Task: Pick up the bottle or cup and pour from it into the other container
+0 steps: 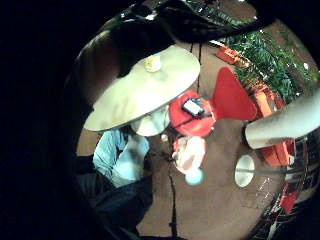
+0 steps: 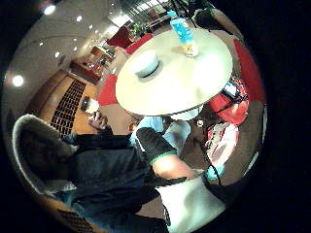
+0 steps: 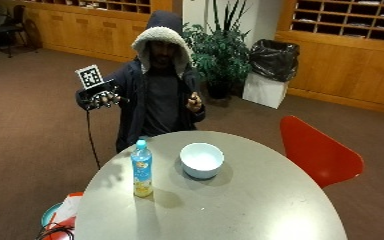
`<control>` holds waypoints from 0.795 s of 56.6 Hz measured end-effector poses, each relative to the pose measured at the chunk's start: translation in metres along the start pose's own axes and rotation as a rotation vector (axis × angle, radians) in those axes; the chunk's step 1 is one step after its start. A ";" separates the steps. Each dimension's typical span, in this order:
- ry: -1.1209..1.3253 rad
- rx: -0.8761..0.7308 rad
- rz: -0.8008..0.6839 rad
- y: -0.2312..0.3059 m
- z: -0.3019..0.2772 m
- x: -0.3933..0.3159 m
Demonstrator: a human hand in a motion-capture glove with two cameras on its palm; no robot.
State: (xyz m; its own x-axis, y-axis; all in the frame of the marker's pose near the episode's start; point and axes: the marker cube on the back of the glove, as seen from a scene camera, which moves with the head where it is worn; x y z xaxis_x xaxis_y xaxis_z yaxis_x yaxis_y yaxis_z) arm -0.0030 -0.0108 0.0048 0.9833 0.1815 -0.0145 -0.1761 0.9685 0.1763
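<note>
Gloved right hand [image 3: 100,97] raised off table [image 3: 258,205], fingers relaxed, holding nothing; bottle [image 3: 141,168] at 9 o'clock of bowl [image 3: 202,160].

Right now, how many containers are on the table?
2: a bottle standing upright on the table, and a white bowl beside it, apart from it. None seems hidden.

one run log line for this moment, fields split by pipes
stage: before pickup | right hand: raised off table, open, holding nothing | bottle: upright on table, capped | bowl: beside bottle
</note>
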 end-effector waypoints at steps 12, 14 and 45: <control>0.001 -0.144 -0.051 0.017 -0.007 0.002; -0.003 -0.147 -0.084 0.015 -0.007 0.003; -0.110 -0.121 -0.026 -0.103 0.064 0.009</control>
State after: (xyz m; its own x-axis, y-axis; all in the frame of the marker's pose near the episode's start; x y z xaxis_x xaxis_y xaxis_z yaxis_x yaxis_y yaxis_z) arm 0.0267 -0.1196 0.0496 0.9856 0.1425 0.0915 -0.1480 0.9874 0.0568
